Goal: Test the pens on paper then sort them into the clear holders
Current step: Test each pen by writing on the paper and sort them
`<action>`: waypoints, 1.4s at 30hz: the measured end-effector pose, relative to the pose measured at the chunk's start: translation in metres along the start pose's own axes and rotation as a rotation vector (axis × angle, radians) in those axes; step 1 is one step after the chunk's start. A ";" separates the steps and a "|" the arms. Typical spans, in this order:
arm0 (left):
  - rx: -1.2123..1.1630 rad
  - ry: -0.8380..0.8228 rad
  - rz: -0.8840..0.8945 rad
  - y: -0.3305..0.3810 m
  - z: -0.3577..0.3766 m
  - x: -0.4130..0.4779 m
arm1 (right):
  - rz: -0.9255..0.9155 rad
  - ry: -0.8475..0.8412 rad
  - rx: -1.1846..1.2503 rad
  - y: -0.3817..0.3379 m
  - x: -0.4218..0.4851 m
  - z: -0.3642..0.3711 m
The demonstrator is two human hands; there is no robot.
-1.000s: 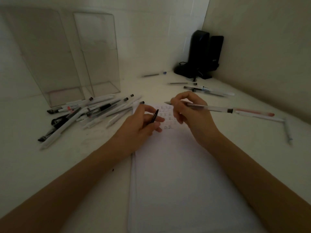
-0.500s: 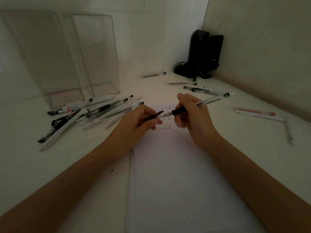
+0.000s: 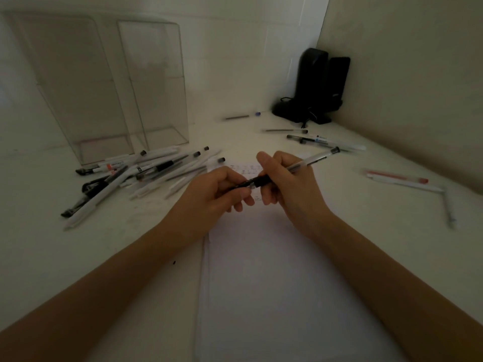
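At frame centre, above the paper [image 3: 274, 283], the right hand [image 3: 290, 184] grips a pen [image 3: 308, 161]; the left hand [image 3: 219, 192] pinches its cap [image 3: 239, 186].

Clear black-gripped pen [image 3: 292, 168], tilted above paper [image 3: 274, 270]

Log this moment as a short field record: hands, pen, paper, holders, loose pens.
left hand: pinching the black cap at the pen's tip end
right hand: gripping the pen by its black grip, barrel pointing up and right
paper: flat under both hands, small marks near its top edge
holders: two, clear, upright at back left, no pens inside
pile: many pens lying in front of the holders
red pen: lying on the table at right
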State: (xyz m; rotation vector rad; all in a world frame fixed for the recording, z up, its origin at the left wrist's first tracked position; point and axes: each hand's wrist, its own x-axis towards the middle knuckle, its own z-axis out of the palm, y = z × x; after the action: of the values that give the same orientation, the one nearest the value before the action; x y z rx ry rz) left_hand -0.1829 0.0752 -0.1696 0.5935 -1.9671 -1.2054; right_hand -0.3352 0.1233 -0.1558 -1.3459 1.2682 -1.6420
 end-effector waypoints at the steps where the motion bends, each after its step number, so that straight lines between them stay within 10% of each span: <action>1: -0.015 0.002 -0.004 0.000 0.000 -0.001 | -0.004 -0.003 -0.005 0.000 0.000 0.001; 11: 0.009 0.013 0.016 0.013 -0.017 0.005 | 0.050 -0.106 0.135 -0.009 -0.001 0.010; 16: 0.515 0.671 -0.062 -0.012 -0.063 0.010 | 0.133 -0.066 0.033 -0.011 0.005 -0.004; 19: 0.767 0.738 -0.260 -0.031 -0.083 0.004 | 0.094 0.023 -0.163 -0.004 0.007 -0.016; 23: 1.050 0.633 -0.441 -0.031 -0.072 0.011 | 0.095 0.047 -0.310 0.006 0.009 -0.025; 33: 0.819 -0.358 0.206 0.018 0.066 0.018 | 0.067 0.437 -0.969 -0.013 0.017 -0.107; 42: 0.717 -0.363 0.285 -0.006 0.083 0.010 | 0.375 0.318 -1.497 0.015 -0.014 -0.214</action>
State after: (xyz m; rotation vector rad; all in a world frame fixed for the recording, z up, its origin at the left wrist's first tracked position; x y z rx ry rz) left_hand -0.2545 0.1116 -0.1952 0.4250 -2.6996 -0.4238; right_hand -0.5393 0.1890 -0.1749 -1.3638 2.9703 -0.4452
